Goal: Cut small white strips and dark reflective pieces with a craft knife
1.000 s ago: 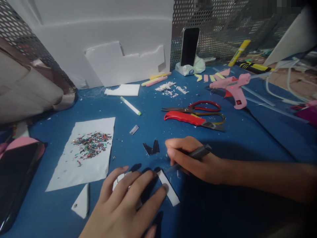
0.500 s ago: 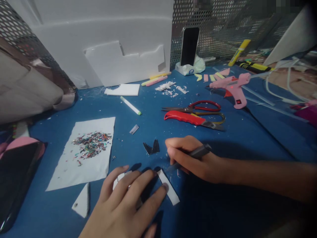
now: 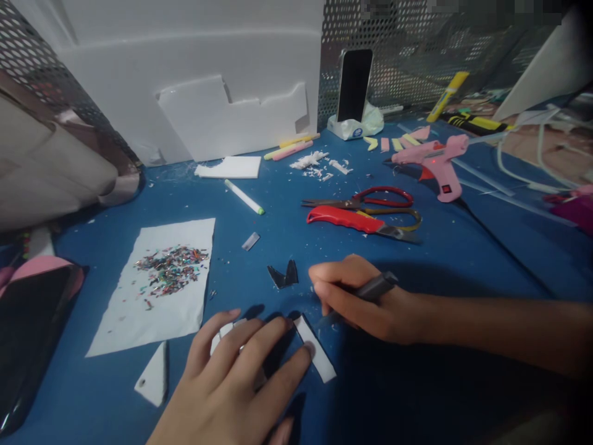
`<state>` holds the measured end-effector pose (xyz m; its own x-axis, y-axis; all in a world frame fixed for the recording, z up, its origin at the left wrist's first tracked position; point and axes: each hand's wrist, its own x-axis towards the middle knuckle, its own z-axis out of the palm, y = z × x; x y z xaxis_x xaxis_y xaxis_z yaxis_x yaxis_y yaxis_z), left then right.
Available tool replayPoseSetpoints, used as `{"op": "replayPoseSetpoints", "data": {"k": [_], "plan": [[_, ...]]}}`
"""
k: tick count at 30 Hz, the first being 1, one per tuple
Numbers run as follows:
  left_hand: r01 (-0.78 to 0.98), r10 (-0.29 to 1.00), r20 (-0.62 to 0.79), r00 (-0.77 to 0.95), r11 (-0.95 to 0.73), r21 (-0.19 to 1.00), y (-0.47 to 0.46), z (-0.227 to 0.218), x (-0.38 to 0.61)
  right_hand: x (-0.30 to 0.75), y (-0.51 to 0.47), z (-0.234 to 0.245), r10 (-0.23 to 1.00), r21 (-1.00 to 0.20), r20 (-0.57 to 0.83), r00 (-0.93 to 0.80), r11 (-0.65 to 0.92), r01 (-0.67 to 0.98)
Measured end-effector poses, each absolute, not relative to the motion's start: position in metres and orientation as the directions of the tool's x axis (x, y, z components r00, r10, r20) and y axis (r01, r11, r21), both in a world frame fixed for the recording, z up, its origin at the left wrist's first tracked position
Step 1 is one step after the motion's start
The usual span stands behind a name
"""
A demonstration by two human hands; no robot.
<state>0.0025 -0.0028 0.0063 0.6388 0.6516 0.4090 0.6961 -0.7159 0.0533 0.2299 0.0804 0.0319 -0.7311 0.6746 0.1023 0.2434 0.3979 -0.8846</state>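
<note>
My left hand [image 3: 236, 383] lies flat with spread fingers on a small white foam piece [image 3: 319, 358] at the near edge of the blue table [image 3: 463, 259], pressing it down. My right hand [image 3: 356, 296] is closed around a dark grey craft knife [image 3: 373, 287], its tip touching the table just right of the foam piece. A small black cut-out [image 3: 283, 276] lies just beyond both hands.
A white sheet with a heap of glitter [image 3: 169, 269] lies to the left. Red scissors [image 3: 370, 199], a red cutter [image 3: 359, 222] and a pink glue gun [image 3: 435, 162] lie beyond. White foam boards [image 3: 231, 120], a propped phone [image 3: 354, 85] and pens stand at the back.
My right hand with the knife has shifted very slightly; my left hand has stayed still on the foam piece.
</note>
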Motion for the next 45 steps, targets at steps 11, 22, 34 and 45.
{"op": "replayPoseSetpoints", "data": {"k": [11,22,34,45], "plan": [[0.698,0.652,0.409,0.639,-0.714,0.048,-0.0034,0.0078,0.0024,0.2309,0.0807,0.0328,0.631,-0.876,0.091,-0.771,0.419,0.239],[0.689,0.647,0.401,0.649,-0.723,0.053,-0.0026,0.0061,0.0024,0.2307,0.0812,0.0342,0.635,-0.868,0.084,-0.768,0.426,0.257],[0.695,0.655,0.406,0.637,-0.716,0.065,-0.0028,0.0077,0.0033,0.2308,0.0816,0.0333,0.558,-0.885,0.079,-0.826,0.421,0.200],[0.689,0.649,0.403,0.646,-0.723,0.060,-0.0030,0.0056,0.0012,0.2297,0.0830,0.0322,0.519,-0.897,0.108,-0.848,0.419,0.142]]}}
